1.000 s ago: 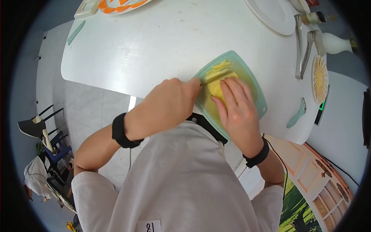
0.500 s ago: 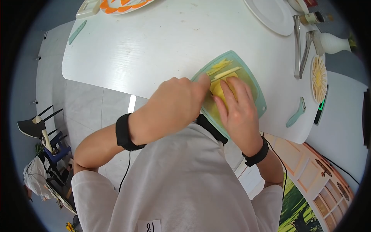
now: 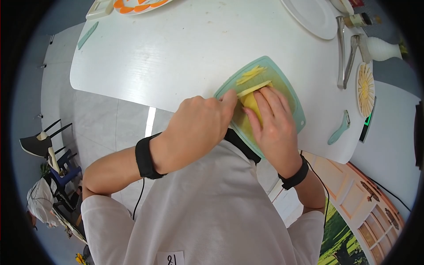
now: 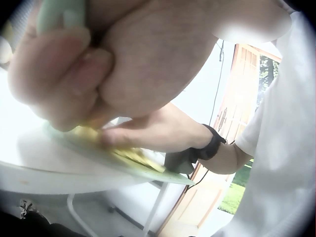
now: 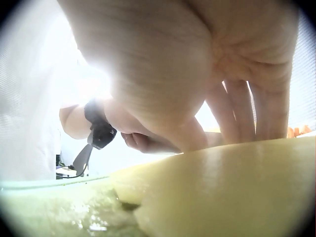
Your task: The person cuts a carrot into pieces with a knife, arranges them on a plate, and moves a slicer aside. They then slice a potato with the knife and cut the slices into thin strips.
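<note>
In the head view my left hand grips a knife, its blade mostly hidden beside the food. The left wrist view shows the light green handle inside the curled fingers. My right hand holds a peeled yellow potato down on the green cutting board, thumb on the near side and fingers over the top. Cut faces of the potato fill the lower right wrist view. One long strip lies along its cut edge; several thinner strips lie farther up the board.
A peeler and an oval plate of fanned pale pieces are to the right. Metal tongs, a white plate and a vase stand farther back. A plate of orange slices and a slim green item lie at left.
The knife has left the far strips and come back to the potato's edge. The long strip now lies nearer the right fingers; the right hand has barely moved.
</note>
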A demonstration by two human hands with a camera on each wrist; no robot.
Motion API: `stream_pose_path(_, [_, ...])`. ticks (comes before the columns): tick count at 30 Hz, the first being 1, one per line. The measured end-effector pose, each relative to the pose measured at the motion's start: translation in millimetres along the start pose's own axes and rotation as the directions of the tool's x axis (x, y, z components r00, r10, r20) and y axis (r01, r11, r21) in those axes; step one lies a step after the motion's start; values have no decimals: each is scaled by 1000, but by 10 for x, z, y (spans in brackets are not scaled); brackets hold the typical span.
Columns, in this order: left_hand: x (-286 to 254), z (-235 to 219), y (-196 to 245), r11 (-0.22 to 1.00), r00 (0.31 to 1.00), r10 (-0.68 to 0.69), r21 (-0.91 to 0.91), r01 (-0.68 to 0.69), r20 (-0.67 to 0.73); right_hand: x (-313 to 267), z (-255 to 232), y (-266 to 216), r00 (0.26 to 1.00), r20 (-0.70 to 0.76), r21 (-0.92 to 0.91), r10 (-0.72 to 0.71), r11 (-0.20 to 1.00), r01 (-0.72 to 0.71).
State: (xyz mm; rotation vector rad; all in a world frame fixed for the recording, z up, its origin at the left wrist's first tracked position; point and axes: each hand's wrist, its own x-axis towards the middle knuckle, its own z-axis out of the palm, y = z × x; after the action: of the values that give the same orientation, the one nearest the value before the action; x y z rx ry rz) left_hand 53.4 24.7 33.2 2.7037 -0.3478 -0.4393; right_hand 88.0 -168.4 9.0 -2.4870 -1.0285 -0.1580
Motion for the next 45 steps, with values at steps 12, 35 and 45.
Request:
stream_pose_path(12, [73,56,-28,996,994,90,-5,-91,-65,-4,-4,8,1000,18,-7,-24,1000,24])
stream_pose_path(35, [231,49,-183,954,1000,0,-301,-7,-23,14,-25,-15,1000,25,-1,14,1000,-14])
stream_pose_path(45, [110,4,-68,976,998,-70,-208,69,3,3,-62,-34,999,27,-1,31,1000,-31])
